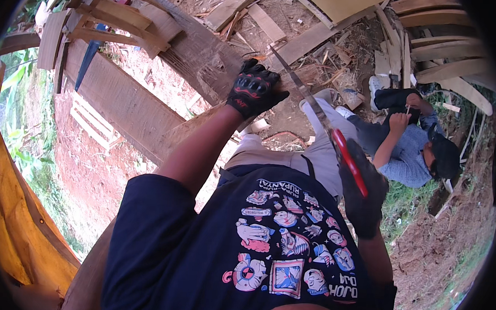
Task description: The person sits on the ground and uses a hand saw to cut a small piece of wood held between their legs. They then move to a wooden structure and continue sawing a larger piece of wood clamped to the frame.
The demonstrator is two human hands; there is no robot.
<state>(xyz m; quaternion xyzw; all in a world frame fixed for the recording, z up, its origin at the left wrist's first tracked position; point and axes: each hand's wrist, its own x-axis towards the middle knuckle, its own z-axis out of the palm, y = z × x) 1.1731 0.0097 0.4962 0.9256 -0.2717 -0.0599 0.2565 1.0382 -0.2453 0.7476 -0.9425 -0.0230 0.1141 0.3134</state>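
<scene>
A long, narrow saw with a red handle slants up and left in front of me. My right hand, in a dark glove, is wrapped round the handle. The tip of the blade lies above a thick wooden board and the scraps around it, apart from my left hand. My left hand wears a black glove with red trim. Its fingers curl over the board's near end, with the thumb out toward the blade. The undersides of those fingers are hidden.
A second wide board runs alongside at the left, below stacked wood pieces. A co-worker sits close at the right, holding a small thin stick. Curved planks are piled at far right. Orange sheeting hangs at left.
</scene>
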